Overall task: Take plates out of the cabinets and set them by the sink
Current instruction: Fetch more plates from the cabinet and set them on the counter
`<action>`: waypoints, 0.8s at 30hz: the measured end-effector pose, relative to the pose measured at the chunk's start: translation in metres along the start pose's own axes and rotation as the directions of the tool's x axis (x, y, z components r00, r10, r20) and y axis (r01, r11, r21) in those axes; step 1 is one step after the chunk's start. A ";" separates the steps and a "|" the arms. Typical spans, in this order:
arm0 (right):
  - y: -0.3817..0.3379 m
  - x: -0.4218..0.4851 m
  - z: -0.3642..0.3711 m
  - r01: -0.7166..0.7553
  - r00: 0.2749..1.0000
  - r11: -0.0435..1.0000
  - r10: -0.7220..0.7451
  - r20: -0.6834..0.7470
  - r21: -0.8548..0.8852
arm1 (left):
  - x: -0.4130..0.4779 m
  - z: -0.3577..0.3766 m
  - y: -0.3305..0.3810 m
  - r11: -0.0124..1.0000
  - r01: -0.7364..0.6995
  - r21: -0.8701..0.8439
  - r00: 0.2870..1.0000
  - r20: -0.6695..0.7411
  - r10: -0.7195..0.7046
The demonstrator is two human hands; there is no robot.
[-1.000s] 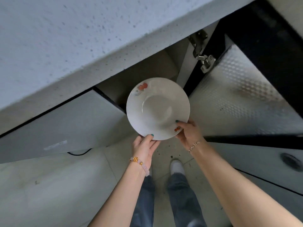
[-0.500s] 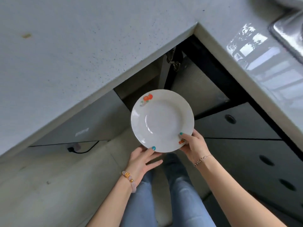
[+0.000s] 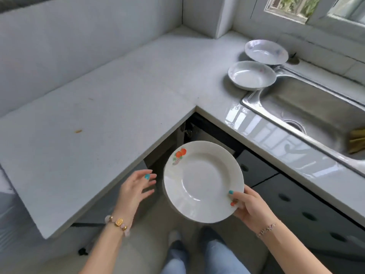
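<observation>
Teal polish marks the nails [image 3: 147, 176], seen on one nail of the left hand [image 3: 136, 186] and on the thumb of the right hand [image 3: 250, 208]; just behind the left hand, at the wrist, a bracelet [image 3: 118, 222] of pale pink beads with a square gold charm; behind the right hand, a thin chain [image 3: 265, 229] set with tiny pinkish stones; below and between the hands, light blue jeans [image 3: 217, 258]; between the wrists, a pale shoe [image 3: 174, 236], blurred.

sink [image 3: 308, 103] cut off by the right edge, yellow cloth [image 3: 357, 141] in it partly out of frame, right hand [image 3: 250, 210] fingers hidden beneath the plate [image 3: 201, 182], cabinet [image 3: 189, 131] interior under the counter [image 3: 98, 125] corner too dark, left hand [image 3: 136, 188] blurred
</observation>
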State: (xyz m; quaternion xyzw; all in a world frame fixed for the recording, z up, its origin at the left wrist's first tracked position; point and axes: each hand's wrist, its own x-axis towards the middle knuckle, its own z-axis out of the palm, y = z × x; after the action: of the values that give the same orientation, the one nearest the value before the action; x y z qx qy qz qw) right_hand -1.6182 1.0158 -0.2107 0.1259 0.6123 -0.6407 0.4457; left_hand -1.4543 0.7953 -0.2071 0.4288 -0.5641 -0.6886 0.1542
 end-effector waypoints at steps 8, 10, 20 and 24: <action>-0.058 -0.027 0.008 0.163 0.985 0.982 -0.167 0.035 0.098 | 0.013 0.052 0.079 0.973 -0.225 0.054 0.967 0.132 0.217; -0.074 -0.027 0.005 0.194 0.980 0.974 -0.198 0.018 0.119 | 0.018 0.064 0.094 0.960 -0.272 0.061 0.959 0.101 0.265; -0.151 0.011 -0.023 0.243 0.970 0.952 -0.241 -0.030 0.184 | 0.074 0.142 0.142 0.940 -0.313 0.138 0.931 0.238 0.275; -0.177 0.045 -0.033 0.223 0.974 0.955 -0.226 -0.007 0.195 | 0.115 0.176 0.150 0.961 -0.195 0.195 0.970 0.182 0.160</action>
State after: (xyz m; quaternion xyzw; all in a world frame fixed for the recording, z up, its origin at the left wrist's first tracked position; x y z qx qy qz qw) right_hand -1.7848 1.0005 -0.1303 0.0938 0.5539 -0.7447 0.3603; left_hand -1.6962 0.7816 -0.1196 0.3317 -0.6812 -0.6412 0.1219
